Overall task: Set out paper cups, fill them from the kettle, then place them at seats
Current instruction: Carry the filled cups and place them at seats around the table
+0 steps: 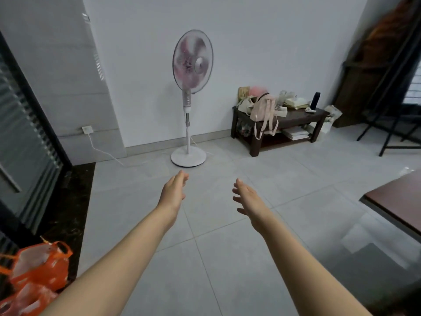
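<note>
Both arms are stretched out over the tiled floor (216, 258), left hand (174, 190) and right hand (247, 199) apart, fingers loose, holding nothing. Standing fan (192, 62) at 12 o'clock, dark bench (293, 117) with a pink backpack (262, 108) at 2, orange bags (38, 265) at 8. Can't tell where the cups or kettle are.

The desk (398, 201) ran off the right edge, the orange bags (38, 267) off the left; fan blades (189, 62) were blurred.
</note>
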Demonstrator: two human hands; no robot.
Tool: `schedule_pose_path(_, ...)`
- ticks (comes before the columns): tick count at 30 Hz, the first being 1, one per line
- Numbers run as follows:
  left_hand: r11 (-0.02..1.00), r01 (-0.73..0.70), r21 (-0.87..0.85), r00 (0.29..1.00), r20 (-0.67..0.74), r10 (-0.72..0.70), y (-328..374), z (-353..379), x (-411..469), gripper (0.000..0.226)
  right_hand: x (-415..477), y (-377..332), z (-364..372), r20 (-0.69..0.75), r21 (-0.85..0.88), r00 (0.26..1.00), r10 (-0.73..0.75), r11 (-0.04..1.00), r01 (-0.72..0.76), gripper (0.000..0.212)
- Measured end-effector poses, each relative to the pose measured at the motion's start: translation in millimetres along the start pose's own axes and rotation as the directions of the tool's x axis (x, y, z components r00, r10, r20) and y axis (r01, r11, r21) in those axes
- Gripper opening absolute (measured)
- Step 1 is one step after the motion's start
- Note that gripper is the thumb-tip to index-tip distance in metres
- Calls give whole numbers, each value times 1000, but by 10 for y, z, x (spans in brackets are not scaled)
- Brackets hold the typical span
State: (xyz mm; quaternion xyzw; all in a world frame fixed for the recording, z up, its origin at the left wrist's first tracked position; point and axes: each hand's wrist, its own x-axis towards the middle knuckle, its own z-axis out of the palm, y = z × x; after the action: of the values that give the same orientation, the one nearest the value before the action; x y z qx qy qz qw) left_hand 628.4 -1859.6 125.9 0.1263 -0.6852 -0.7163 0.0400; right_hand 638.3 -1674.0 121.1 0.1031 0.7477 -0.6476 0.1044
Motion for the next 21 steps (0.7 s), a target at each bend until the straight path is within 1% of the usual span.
schedule_pose_path(5,1000,8,-1,996,84,-8,78,453,811,27,714,-204,-261,-52,11,999,11,1000,-10,60)
schedule_pose_path(8,1000,25,-4,986,166,-24,72,803,1382,24,1257,-236,-457,-122,26,992,24,999,-21,61)
schedule_pose_path(10,999,33,-7,981,193,-31,68,973,1639,26,1500,-250,-553,-155,20,987,33,999,-31,61)
schedule_pose_path(11,999,36,-4,973,230,-34,47,1185,1975,30,1807,-283,-650,-189,37,981,45,999,-39,60)
schedule_pose_path(13,999,51,18,966,254,-53,27,1411,2345,35,2128,-339,-761,-231,44,971,59,998,-50,58)
schedule_pose_path(18,996,31,89,928,366,-62,149,2206,3365,29,2996,-582,-1187,-337,106,937,96,992,-63,58)
schedule_pose_path(21,993,29,116,900,430,-77,255,2690,3792,32,3361,-687,-1450,-391,140,912,123,987,-73,58)
